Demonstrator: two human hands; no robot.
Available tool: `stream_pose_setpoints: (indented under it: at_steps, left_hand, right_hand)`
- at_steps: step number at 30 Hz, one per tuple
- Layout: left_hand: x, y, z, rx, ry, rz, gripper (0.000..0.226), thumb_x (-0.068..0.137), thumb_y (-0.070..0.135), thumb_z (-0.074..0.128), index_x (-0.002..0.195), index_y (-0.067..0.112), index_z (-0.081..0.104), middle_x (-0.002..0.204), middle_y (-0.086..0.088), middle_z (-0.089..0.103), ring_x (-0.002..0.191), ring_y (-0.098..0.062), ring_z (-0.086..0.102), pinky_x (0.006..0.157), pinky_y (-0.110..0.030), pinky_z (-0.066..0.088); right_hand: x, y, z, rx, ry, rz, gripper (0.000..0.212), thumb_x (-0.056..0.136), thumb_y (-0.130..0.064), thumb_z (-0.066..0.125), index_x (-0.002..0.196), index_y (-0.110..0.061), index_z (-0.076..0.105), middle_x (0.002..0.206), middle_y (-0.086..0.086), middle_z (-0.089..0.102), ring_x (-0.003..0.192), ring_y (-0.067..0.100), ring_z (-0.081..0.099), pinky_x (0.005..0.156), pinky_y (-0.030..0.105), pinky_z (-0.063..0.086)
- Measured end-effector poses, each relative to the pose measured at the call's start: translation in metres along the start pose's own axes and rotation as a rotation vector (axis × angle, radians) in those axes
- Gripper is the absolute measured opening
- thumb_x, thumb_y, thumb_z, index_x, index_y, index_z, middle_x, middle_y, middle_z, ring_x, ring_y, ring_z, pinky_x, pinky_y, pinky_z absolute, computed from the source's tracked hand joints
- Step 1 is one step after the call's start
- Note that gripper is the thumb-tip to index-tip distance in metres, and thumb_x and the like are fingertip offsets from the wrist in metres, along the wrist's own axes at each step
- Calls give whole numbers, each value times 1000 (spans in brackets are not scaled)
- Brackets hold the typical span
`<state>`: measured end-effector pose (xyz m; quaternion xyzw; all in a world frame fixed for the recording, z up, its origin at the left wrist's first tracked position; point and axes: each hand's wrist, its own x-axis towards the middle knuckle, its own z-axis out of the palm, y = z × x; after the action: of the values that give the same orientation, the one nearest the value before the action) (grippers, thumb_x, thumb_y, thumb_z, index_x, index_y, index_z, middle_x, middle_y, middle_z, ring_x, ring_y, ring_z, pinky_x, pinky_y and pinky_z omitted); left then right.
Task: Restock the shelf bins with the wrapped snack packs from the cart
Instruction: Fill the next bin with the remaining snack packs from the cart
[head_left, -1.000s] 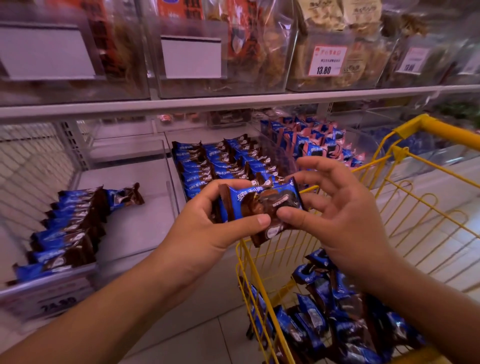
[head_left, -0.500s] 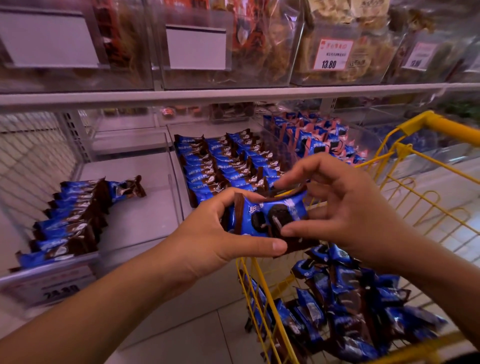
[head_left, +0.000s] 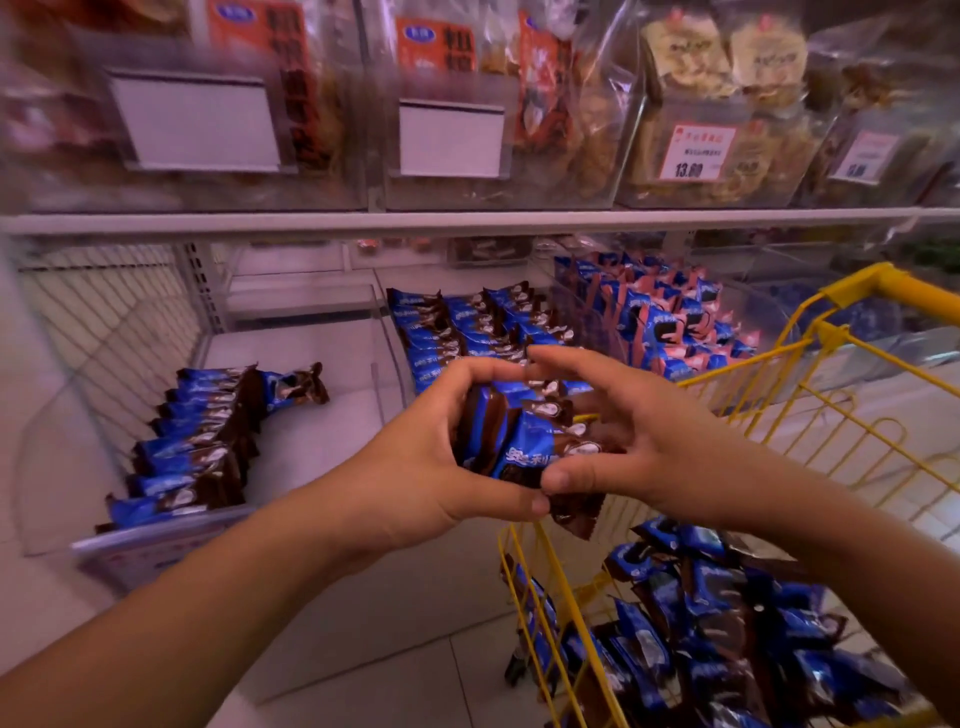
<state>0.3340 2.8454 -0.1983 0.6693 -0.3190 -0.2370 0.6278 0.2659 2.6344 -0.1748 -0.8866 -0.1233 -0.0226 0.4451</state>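
Blue snack packs (head_left: 727, 639) in yellow cart (head_left: 841, 332), shelf bins (head_left: 291, 415)

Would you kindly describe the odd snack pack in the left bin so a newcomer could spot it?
Start at the yellow cart and look left, past the full middle bin, to the left bin. One row of blue packs lines its left side. The odd pack lies crosswise at that row's far end.
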Motion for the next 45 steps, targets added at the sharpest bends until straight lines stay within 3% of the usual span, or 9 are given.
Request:
stream_pose_setpoints:
  at_steps: [14, 19, 22, 25, 28, 33, 36, 40, 45]
  left_hand:
    - [-36, 1, -143, 146, 552, -136, 110, 30, 14, 97, 129, 26, 50, 113, -3, 67, 102, -21, 69, 92, -41, 56]
    - [-31, -12, -187, 555, 699, -403, 76, 70, 28, 87, 132, 19, 46, 112, 1, 58, 99, -18, 59, 81, -31, 50]
    - [-21, -30, -189, 965, 453, -607, 40, 93, 32, 60, 126, 12, 53, 108, -5, 58, 96, -20, 54, 79, -30, 43]
    - [-12, -57, -186, 1188, 220, -812, 59, 98, 27, 46, 151, 6, 29, 156, -18, 27, 142, -34, 27, 117, -42, 28]
    - [-9, -69, -188, 1204, 234, -883, 82, 96, 25, 48, 155, 2, -3, 163, -19, -6, 150, -36, -3, 122, -49, 12]
    - [-7, -82, -200, 1252, 74, -928, 64, 100, 27, 37, 156, 8, 11, 163, -20, -14, 148, -42, -13, 121, -55, 7]
    - [-10, -79, -199, 1191, 75, -955, 69, 101, 25, 38, 157, 10, 0, 162, -17, -18, 149, -40, -14, 121, -56, 6]
    - [-10, -71, -200, 1321, -55, -921, 62, 99, 21, 39, 155, 7, 17, 163, -20, -8, 148, -45, -5, 120, -58, 12]
    - [-16, -50, -190, 1482, -60, -848, 50, 97, 20, 50, 145, 8, 43, 147, -14, 40, 132, -34, 40, 111, -46, 38]
  right_hand:
    - [196, -69, 73, -104, -513, 64, 38, 78, -18, 82, 111, -5, 68, 106, 21, 72, 87, 18, 66, 85, 36, 53]
    - [261, -69, 104, -470, -517, 84, 47, 63, -41, 86, 101, -18, 69, 91, 5, 76, 83, 18, 72, 80, 38, 60]
    - [288, -52, 135, -791, -535, 125, 50, 65, -43, 85, 104, -16, 69, 97, 4, 74, 84, 21, 72, 77, 35, 61]
    - [299, -31, 164, -871, -511, 144, 61, 70, -43, 85, 118, -14, 63, 115, 5, 66, 99, 23, 65, 87, 34, 56]
    - [303, -21, 175, -822, -482, 120, 75, 74, -40, 84, 136, -16, 50, 132, 7, 54, 114, 26, 55, 100, 38, 48]
    - [298, -21, 175, -926, -418, 213, 102, 78, -37, 82, 156, -15, 19, 147, 14, 35, 131, 33, 44, 109, 41, 41]
    - [295, -30, 184, -989, -448, 289, 70, 85, -35, 76, 141, -6, 44, 130, 11, 55, 112, 24, 56, 98, 31, 46]
    - [301, -32, 200, -855, -454, 251, 40, 87, -24, 75, 119, -7, 60, 106, 9, 60, 80, 17, 53, 73, 29, 47]
    - [294, -41, 202, -964, -360, 203, 55, 83, -38, 78, 121, -6, 54, 110, 10, 60, 89, 21, 52, 73, 28, 41]
